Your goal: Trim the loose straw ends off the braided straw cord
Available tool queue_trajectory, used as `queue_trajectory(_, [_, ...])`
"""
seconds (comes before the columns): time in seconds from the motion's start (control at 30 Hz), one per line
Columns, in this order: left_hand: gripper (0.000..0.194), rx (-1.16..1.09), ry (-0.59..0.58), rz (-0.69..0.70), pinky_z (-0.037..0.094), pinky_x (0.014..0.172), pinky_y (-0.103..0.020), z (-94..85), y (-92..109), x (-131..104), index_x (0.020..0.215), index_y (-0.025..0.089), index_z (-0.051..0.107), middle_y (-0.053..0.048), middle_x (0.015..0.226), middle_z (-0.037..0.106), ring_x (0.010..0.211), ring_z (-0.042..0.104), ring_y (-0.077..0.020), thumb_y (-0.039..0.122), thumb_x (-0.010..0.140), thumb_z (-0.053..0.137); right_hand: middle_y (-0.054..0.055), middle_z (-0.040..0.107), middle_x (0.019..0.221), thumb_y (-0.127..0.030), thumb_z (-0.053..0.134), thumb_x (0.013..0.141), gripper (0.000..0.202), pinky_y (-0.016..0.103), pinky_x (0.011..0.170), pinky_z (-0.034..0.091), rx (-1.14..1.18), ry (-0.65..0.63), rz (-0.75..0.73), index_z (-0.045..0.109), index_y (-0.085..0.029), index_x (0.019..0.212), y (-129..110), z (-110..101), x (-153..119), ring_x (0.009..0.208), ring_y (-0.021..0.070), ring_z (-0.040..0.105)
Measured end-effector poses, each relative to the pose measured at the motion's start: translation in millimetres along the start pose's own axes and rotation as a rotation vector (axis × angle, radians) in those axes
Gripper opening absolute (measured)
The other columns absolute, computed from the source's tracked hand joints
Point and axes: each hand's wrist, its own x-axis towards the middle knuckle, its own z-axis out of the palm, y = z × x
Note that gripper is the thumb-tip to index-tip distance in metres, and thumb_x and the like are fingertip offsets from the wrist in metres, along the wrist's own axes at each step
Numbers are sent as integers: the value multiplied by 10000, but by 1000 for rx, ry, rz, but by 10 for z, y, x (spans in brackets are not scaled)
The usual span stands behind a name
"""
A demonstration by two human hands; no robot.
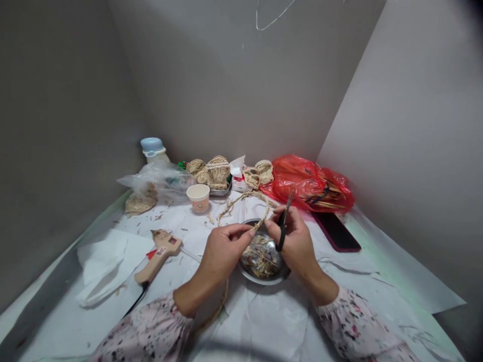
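- Pinching the cord (pixel 260 224) above the bowl (pixel 252 277), the left hand (pixel 225 247) has its fingers drawn narrow, thumb and forefinger closed on the strand.
- From those fingertips, the short stretch between the hands slants toward the far edge of the desk (pixel 271 322) and a little toward its right edge.
- Just beside that stretch, on the side of the desk's right edge, is the right hand (pixel 296 237); its thumb tip is at the cord, though whether it touches I cannot tell.
- The right fingers are curled around the scissors (pixel 281 232), black handles in the hand, blades pointing up and toward the far edge, beside the cord and not across it. How far the blades are parted is too small to tell.
- Of the two, the left hand has the surer hold on the cord.
- Beyond the bowl, the cord bends in a loop toward the far edge; another stretch shows by the left wrist, running toward the near edge.
- Straw scraps (pixel 260 259) lie in the bowl, below both hands.
- Toward the left edge lies the glue gun (pixel 160 256); toward the right edge, the phone (pixel 337 231).
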Motion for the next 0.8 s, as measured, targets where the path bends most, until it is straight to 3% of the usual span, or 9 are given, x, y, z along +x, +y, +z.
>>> queue_trajectory(0.07, [287,1,23,-4,353,557,-258,-7,-1,4,836,134,760,-33,645,661,584,505,-152,376,723,655,-11,583,807,-324,630,784,243,270,654,429,-211,-32,-44,528,-229,984,-40,-73,36,701,143,541])
queue_trajectory(0.17, [291,-25,35,-3,385,593,-268,-16,0,7,855,127,756,-52,715,697,624,543,-167,367,727,652,10,616,832,-281,635,772,245,279,671,411,-551,-245,-185,579,-229,1005,-137,-202,84,735,162,553])
queue_trajectory(0.23, [300,-35,42,-10,401,619,-275,-30,8,9,866,124,754,-61,755,712,656,567,-179,371,732,649,25,635,881,-252,623,773,246,286,693,401,-731,-309,-256,594,-232,1017,-223,-277,98,793,179,563])
queue_trajectory(0.4, [276,-86,61,-22,434,712,-290,-74,27,13,855,127,750,-68,838,736,788,617,-214,355,728,660,34,651,898,-281,601,790,218,274,618,353,-1060,-409,-263,597,-243,1005,-399,-404,75,782,190,586])
queue_trajectory(0.63, [231,-170,59,-31,457,742,-287,-76,32,18,836,150,755,-44,831,745,803,632,-204,332,721,673,40,677,894,-216,564,762,228,269,582,293,-1227,-559,-206,575,-249,987,-440,-391,21,787,196,615])
queue_trajectory(0.8, [215,-201,62,-45,464,739,-282,-75,70,14,838,157,761,-45,845,752,815,640,-202,316,717,682,37,683,897,-207,550,767,217,272,568,264,-1263,-554,-186,564,-247,981,-430,-359,16,785,196,625])
